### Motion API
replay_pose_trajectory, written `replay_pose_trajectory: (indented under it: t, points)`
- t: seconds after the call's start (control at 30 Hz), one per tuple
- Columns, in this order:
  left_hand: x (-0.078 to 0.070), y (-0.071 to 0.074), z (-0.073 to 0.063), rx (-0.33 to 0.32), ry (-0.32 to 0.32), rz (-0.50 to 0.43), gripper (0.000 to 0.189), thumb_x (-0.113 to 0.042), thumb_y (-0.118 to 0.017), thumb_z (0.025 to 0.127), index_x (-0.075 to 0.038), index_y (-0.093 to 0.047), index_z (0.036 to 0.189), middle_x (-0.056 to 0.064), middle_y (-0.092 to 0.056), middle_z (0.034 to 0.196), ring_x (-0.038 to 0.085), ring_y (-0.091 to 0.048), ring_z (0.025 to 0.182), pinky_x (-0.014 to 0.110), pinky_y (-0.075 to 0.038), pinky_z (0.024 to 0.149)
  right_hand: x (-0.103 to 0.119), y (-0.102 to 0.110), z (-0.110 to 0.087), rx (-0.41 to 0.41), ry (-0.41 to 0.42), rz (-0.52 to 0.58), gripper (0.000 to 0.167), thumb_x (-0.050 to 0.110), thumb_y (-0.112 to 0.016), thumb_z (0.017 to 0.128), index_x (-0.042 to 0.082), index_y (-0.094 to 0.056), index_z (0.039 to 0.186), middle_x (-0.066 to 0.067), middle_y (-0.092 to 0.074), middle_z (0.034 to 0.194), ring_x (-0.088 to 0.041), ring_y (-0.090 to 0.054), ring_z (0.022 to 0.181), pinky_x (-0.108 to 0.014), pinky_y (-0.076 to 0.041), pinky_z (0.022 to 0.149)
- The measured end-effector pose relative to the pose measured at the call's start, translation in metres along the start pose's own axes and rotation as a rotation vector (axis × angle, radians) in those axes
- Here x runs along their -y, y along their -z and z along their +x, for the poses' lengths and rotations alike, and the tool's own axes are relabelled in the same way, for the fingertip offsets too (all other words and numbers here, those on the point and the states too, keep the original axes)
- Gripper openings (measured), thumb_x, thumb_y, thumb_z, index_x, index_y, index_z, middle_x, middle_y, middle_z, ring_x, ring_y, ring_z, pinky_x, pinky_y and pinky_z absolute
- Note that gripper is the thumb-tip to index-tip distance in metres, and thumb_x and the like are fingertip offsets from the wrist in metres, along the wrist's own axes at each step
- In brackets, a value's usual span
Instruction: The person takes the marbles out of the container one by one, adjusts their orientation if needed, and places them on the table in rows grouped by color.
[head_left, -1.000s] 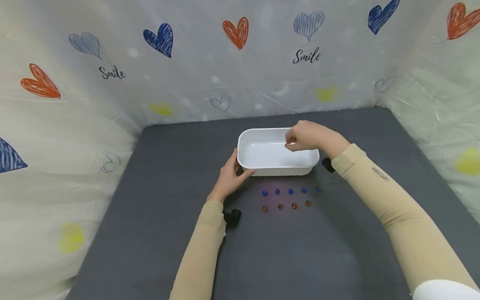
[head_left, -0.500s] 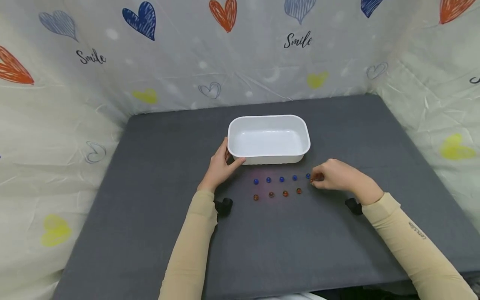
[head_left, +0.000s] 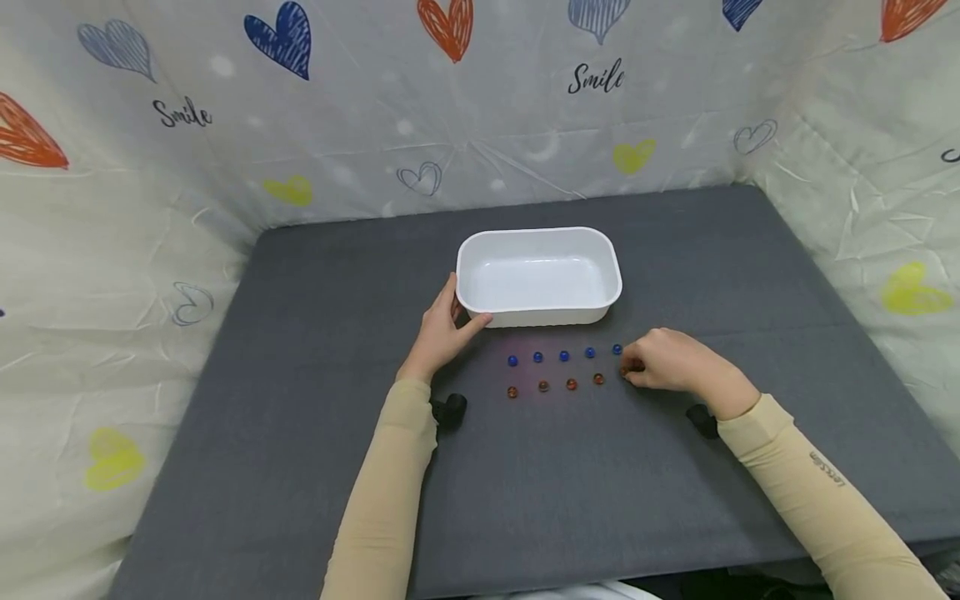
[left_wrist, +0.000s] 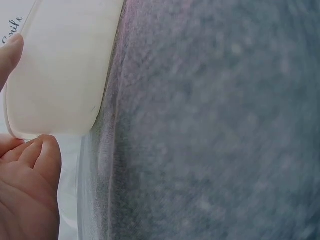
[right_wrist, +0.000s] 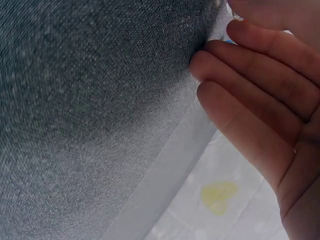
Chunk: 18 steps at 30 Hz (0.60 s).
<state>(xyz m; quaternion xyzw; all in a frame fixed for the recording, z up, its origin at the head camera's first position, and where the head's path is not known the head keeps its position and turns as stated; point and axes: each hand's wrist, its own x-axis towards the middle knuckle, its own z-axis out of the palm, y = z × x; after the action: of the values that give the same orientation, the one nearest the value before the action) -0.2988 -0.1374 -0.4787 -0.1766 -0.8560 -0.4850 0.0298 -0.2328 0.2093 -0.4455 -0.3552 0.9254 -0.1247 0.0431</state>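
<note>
In the head view, my left hand (head_left: 438, 337) grips the near left corner of a white rectangular dish (head_left: 540, 317), its thumb on the front wall and its fingers along the left side. The left wrist view shows the same hold on the dish's wall (left_wrist: 60, 95). My right hand (head_left: 671, 362) pinches an amber-brown marble (head_left: 623, 372) low over the table, at the right end of a row of brown marbles (head_left: 572, 384). Behind that lies a row of blue marbles (head_left: 564, 356). In the right wrist view, the curled fingers (right_wrist: 245, 110) mostly hide the pinched marble.
A dark grey cloth (head_left: 315, 467) covers the table. A white curtain (head_left: 360, 108) printed with hearts stands behind it and along both sides. Black wrist devices (head_left: 450, 412) sit by each sleeve.
From above the dish, my right hand has come down to the right end of the marble rows, then slightly nearer to me at the brown row. The left hand keeps its hold.
</note>
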Motion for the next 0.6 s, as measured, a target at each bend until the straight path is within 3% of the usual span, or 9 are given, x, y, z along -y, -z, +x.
replay_pose_trajectory:
  t: [0.6]
  points:
    - [-0.0035, -0.0006, -0.0016, -0.008, 0.015, -0.007, 0.095, -0.037, -0.069, 0.083, -0.012, -0.005, 0.15, 0.01, -0.013, 0.152, 0.012, -0.024, 0.133, 0.027, -0.03, 0.104, 0.0069, 0.0038, 0.0004, 0.046, -0.023, -0.037, 0.014, 0.008, -0.074, 0.077, 0.014, -0.065, 0.067, 0.007, -0.054, 0.06, -0.006, -0.046, 0.05, -0.027, -0.044, 0.05]
